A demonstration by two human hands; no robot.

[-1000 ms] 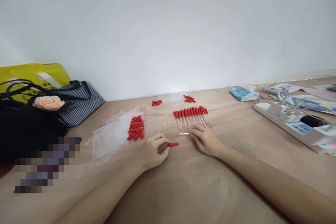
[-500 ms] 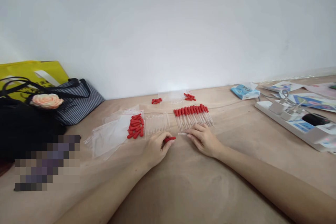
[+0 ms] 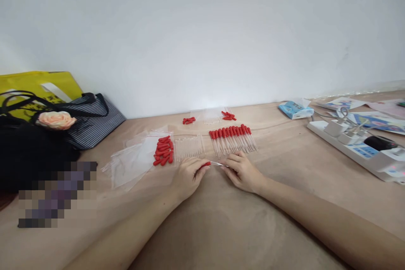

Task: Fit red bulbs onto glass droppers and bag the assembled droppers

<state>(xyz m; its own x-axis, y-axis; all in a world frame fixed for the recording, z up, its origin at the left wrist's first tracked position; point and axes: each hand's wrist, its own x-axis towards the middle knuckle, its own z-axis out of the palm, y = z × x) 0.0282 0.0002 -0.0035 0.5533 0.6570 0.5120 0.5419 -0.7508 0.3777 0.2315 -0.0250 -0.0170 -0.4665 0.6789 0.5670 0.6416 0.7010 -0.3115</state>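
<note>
Brown tabletop (image 3: 228, 228) below! Pinching a slim red rubbery-looking bulb (image 3: 206, 164) in the left hand (image 3: 188, 177), clasping a clear slender tube (image 3: 217, 163) in the right hand (image 3: 243, 174), end to end between both; red-topped clear droppers (image 3: 232, 133) just beyond the right.

Small red bulbs, smooth and rubbery-looking (image 3: 163, 150), at centre, near clear, shiny tubes (image 3: 190, 147) that could be glass or plastic. Left of these, thin see-through plastic bags (image 3: 136, 168). Smooth brown tabletop (image 3: 202, 228). At right, a smooth white plastic power strip (image 3: 348, 149). Matt wall (image 3: 202, 38) above.
</note>
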